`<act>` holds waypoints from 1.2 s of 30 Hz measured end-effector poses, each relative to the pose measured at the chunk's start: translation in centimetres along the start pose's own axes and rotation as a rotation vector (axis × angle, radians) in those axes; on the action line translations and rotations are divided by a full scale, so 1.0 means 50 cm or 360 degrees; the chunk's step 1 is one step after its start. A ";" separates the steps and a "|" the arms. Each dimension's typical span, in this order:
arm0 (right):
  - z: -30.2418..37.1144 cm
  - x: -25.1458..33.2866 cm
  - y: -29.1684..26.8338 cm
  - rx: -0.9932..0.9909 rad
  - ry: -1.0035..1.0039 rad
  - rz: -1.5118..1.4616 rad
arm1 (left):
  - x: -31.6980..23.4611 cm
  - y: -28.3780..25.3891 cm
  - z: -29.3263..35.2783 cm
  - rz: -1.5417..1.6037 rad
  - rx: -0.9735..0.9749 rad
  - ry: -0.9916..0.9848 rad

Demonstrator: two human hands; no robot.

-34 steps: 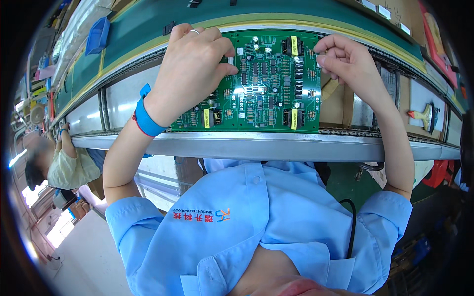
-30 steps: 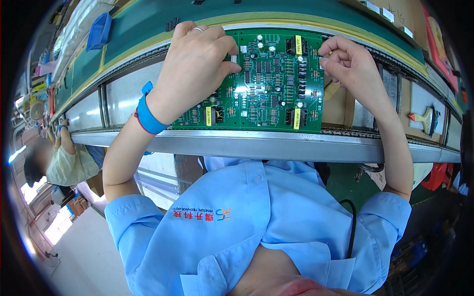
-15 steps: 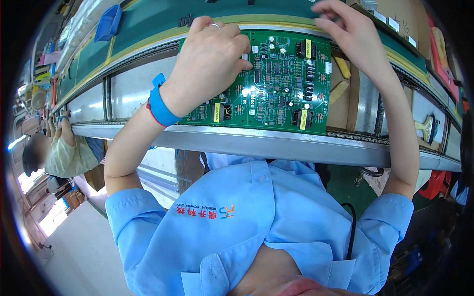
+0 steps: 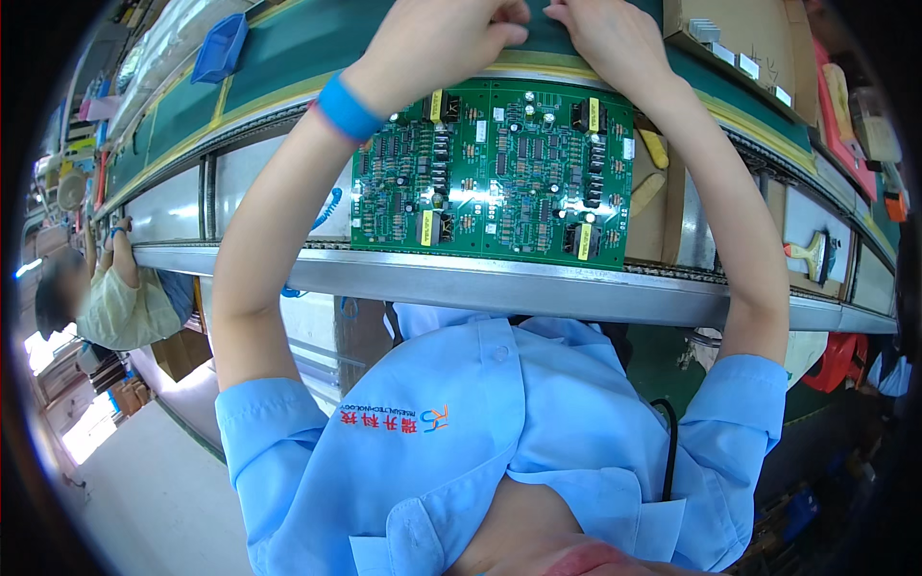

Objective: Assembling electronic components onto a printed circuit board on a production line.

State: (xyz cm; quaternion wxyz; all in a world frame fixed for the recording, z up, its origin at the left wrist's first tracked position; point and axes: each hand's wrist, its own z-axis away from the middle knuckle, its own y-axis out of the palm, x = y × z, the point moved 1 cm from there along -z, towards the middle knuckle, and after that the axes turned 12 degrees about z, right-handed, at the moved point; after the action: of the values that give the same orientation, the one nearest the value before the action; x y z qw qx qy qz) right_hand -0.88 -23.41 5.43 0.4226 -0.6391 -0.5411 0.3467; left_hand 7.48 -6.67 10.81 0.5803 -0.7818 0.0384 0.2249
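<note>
A green circuit board (image 4: 471,192), filled with small parts and yellow-labelled black transformers (image 4: 587,241), lies across the metal rails in front of me. Beyond its far edge, above the green mat, both my hands are close together at the top of the picture. My left hand (image 4: 447,38) has its fingers curled toward the right, the thumb near the fingertips. Facing it, my right hand (image 4: 615,38) has thumb and fingers drawn together. Whatever either hand may be pinching is too small or hidden. A blue band (image 4: 347,109) circles my left wrist.
The near metal rail (image 4: 499,278) runs along the board's front. A cardboard box (image 4: 744,58) with silver metal pieces stands at the far right. On the right lies a brush (image 4: 816,256). A blue tray (image 4: 220,48) sits at the far left, and another person (image 4: 130,298) works beyond.
My left hand has left the board and moved up and right, past its far edge. The right hand has come left toward it. More of the board's left part now shows.
</note>
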 end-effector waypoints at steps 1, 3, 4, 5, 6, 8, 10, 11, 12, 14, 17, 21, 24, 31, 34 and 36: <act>0.010 -0.014 -0.003 -0.0063 0.0022 0.0010 | 0.010 0.017 -0.024 0.0021 -0.0049 -0.0020; 0.051 -0.079 -0.009 -0.0165 -0.0043 -0.0199 | 0.031 0.057 -0.060 0.0021 -0.0173 0.0059; 0.068 -0.103 -0.017 -0.0259 -0.0093 -0.0416 | 0.031 0.078 -0.078 0.0005 -0.0242 0.0161; 0.084 -0.095 -0.045 -0.0252 -0.0105 -0.0407 | 0.020 0.088 -0.091 -0.0023 -0.0199 0.0135; 0.110 -0.087 -0.081 0.0003 0.0180 -0.0777 | 0.011 0.094 -0.101 -0.0014 -0.0211 0.0130; 0.167 -0.077 -0.128 0.0278 0.0512 -0.1118 | -0.008 0.114 -0.128 0.0080 -0.0187 0.0136; 0.215 -0.072 -0.157 0.0526 0.0704 -0.1282 | -0.017 0.123 -0.153 0.0097 -0.0136 0.0163; 0.233 -0.061 -0.167 0.0546 0.0705 -0.1290 | -0.012 0.124 -0.155 0.0007 -0.0135 0.0086; 0.249 -0.049 -0.174 0.0593 0.0671 -0.1354 | -0.005 0.126 -0.155 -0.0086 -0.0133 0.0008; 0.285 -0.037 -0.185 0.0649 0.0688 -0.1397 | -0.001 0.139 -0.165 0.0012 -0.0229 -0.0112; 0.313 -0.007 -0.197 0.0804 0.0766 -0.1575 | 0.012 0.152 -0.169 0.0121 -0.0210 -0.0147; 0.342 0.027 -0.187 0.0769 0.0642 -0.1313 | 0.012 0.152 -0.160 0.0136 -0.0232 -0.0068; 0.367 0.042 -0.174 0.0618 0.0666 -0.1209 | -0.008 0.127 -0.139 0.0267 -0.0218 0.0062; 0.356 0.059 -0.170 0.0537 0.0602 -0.1079 | -0.097 -0.055 0.009 0.0708 -0.0003 -0.0181; 0.357 0.057 -0.173 0.0589 0.0694 -0.0904 | -0.088 -0.049 0.046 0.0863 -0.0091 -0.0088; 0.350 0.065 -0.176 0.0465 0.0425 -0.0622 | -0.011 -0.038 0.103 0.0853 -0.0020 -0.0090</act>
State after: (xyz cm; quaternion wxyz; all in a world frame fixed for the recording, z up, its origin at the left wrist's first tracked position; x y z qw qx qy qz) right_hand -19.60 -16.83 6.49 0.6367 -0.4949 -0.5379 0.2457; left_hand 6.00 -1.39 11.58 0.4960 -0.7408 0.2263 0.3923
